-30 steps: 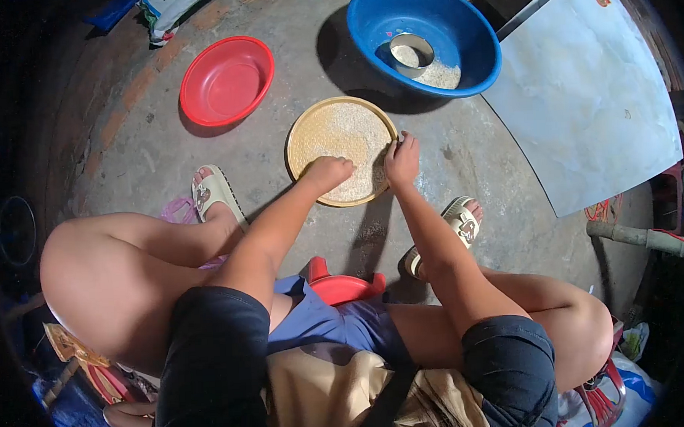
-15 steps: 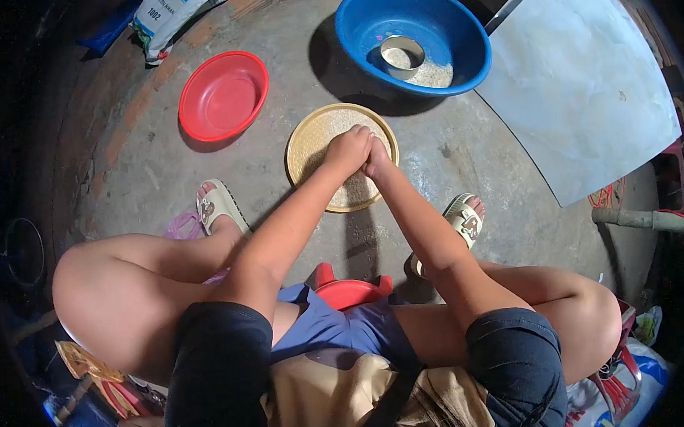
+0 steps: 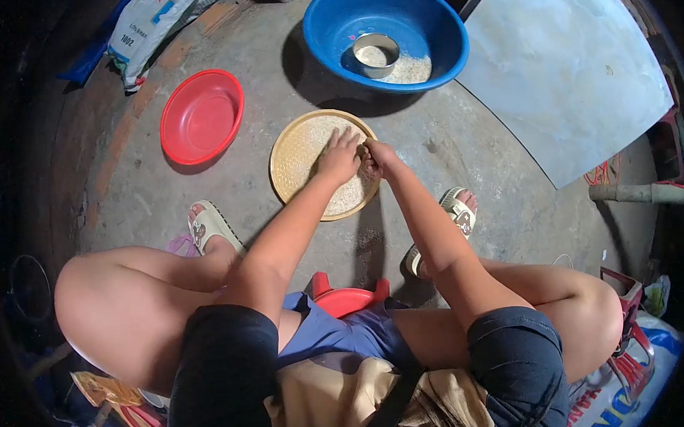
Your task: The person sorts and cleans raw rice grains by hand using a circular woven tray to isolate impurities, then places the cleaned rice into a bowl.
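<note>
On the concrete floor before me lies a round yellow tray [image 3: 285,166] with pale rice-like grains [image 3: 337,204] spread over much of it. My left hand [image 3: 340,158] rests over the grains, fingers stretched and apart, with nothing in it. Just beside it, at the tray's right rim, my right hand [image 3: 379,160] is closed with the fingers curled in. Whether it grips the rim or some grains is hidden. A metal bowl [image 3: 377,67] holding grains stands inside the big blue basin [image 3: 442,70], next to a heap of loose grains [image 3: 412,70].
To the left stands a red basin [image 3: 203,118]. A large pale sheet [image 3: 561,74] lies at the right, with a pole [image 3: 635,194] near its lower edge. Printed sacks [image 3: 132,39] sit at the back left. My sandalled feet flank the tray; a red stool [image 3: 346,301] is under me.
My hands were together over the tray; now they are apart. The left has spread its fingers on the grains, and the right is at the right rim. The view has shifted slightly.
</note>
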`<state>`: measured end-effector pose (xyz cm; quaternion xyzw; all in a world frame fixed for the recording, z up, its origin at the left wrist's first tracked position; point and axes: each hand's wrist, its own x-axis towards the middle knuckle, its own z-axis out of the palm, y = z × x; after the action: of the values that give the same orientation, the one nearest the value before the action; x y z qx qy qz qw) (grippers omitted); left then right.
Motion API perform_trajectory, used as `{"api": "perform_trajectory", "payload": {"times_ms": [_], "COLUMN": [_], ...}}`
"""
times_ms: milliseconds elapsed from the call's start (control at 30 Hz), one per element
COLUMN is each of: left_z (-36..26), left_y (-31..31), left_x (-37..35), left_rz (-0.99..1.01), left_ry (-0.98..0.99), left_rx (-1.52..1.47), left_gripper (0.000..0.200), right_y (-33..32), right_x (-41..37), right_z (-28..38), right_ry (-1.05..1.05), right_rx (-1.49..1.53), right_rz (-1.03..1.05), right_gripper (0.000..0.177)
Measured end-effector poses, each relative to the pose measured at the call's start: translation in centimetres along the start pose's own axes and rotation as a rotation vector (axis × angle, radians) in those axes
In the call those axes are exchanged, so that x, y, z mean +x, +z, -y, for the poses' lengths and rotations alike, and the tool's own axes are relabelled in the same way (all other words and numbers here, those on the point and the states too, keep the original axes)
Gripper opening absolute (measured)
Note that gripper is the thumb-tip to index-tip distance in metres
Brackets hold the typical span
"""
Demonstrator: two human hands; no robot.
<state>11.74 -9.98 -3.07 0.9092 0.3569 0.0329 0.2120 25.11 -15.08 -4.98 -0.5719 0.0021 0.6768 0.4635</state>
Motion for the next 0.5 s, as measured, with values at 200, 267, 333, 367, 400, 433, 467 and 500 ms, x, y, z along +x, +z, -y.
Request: {"api": "perform_trajectory", "payload": {"times_ms": [200,267,333,367,400,433,467,500], "left_z": [-1.2,-0.1,1.2,1.8,2.4,3.2,4.1,4.9], "left_y": [0.9,0.6,0.2,0.0,-0.2,0.0,0.2,0.0], "left_x": [-3.7,-5.4,-5.9,-6.0,-6.1,-5.7,-5.3,-4.8], "left_rz": [-0.062,-0.050,-0.050,-0.036,-0.020,-0.093,-0.091,-0.206], "left_ry": [0.269,0.363,0.444,0.382,0.319,0.275,0.276,0.164], "left_rx": [-0.059,-0.091,-0.118,-0.136,-0.152,-0.190,-0.190,-0.201], "left_gripper": [0.039,0.032,0.025,0.022,0.019,0.016,0.016,0.015], "right_y": [-1.4,-1.4,-1.2,-1.5,-1.4,-1.0,-0.5,-0.1], "right_x": [1.0,0.7,0.5,0.6,0.5,0.4,0.3,0.0], "right_z": [0.0,-0.1,0.0,0.0,-0.1,-0.2,-0.4,-0.4], "right_ry": [0.085,0.087,0.103,0.094,0.093,0.022,-0.047,-0.047], "right_rx": [0.085,0.149,0.148,0.188,0.189,0.151,0.114,0.115], "right_rz": [0.252,0.283,0.239,0.285,0.281,0.194,0.107,0.107], "right_gripper": [0.035,0.035,0.035,0.028,0.028,0.028,0.028,0.028]}}
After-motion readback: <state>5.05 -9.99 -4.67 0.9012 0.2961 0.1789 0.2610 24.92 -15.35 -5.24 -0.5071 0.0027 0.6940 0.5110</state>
